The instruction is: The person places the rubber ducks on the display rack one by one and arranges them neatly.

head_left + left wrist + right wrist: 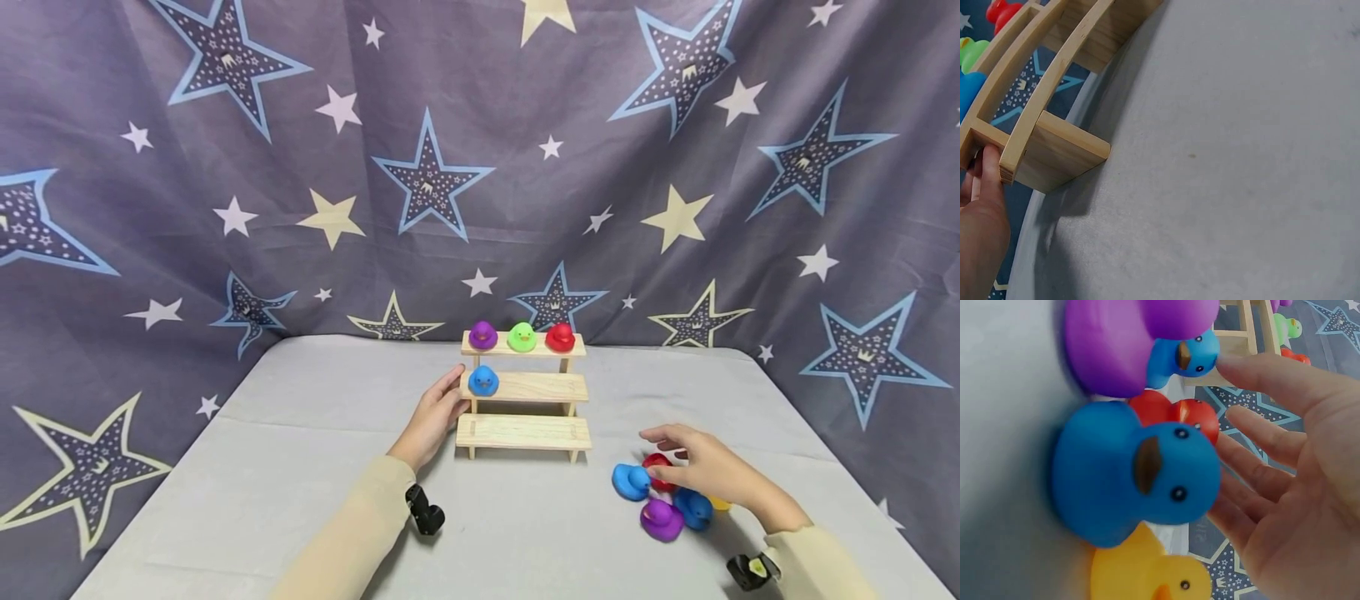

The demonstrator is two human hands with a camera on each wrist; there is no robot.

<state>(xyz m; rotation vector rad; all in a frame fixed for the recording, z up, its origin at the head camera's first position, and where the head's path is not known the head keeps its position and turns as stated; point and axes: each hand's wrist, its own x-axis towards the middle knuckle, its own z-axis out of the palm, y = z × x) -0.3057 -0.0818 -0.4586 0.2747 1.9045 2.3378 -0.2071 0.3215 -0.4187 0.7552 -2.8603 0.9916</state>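
Observation:
A three-tier wooden display stand (522,432) stands mid-table. My left hand (435,417) holds its left side at the middle tier; in the left wrist view the fingers (990,172) reach round the board's end. On the top tier sit a purple duck (483,336), a green duck (522,337) and a red duck (560,337). A blue duck (483,382) sits at the left of the middle tier. My right hand (708,467), fingers spread and loosely bent, is over a group of rubber ducks: blue (628,482), red (656,472), purple (662,520), another blue (1100,475) and yellow (1125,569).
A pale grey cloth (262,467) covers the table. Behind and beside it hangs a dark curtain (465,75) printed with stars. Black wrist cameras sit on both sleeves, the left one (425,510) close to the tabletop.

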